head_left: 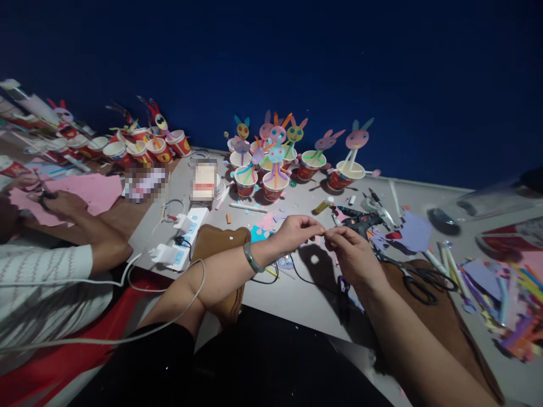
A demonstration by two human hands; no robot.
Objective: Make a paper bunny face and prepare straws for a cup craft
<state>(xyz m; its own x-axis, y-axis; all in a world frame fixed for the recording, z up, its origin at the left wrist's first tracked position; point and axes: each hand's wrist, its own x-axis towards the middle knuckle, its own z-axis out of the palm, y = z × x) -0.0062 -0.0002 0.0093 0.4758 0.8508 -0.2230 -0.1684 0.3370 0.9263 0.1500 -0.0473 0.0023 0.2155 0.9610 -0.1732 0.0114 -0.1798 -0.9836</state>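
My left hand [298,233], with a bangle [253,259] on its wrist, is closed in a pinch above the table. Fingertip to fingertip with it, my right hand [352,251] pinches too. A tiny orange-pink bit shows where the fingers meet, too small to name. Beyond the hands stand several red paper cups [275,186] holding rabbit-faced paper figures [357,139] on straw-like legs. A glue gun [360,220] lies just past my right hand. Black-handled scissors [418,282] rest to its right, on a brown cloth-like piece.
A white power strip [186,240] with plugs and a loose cable [165,325] lies on the left. Farther left, a co-worker's hand [63,206] holds scissors at pink paper [91,195]. Colourful strips [509,294] are piled at right. A blue wall [271,56] rises behind.
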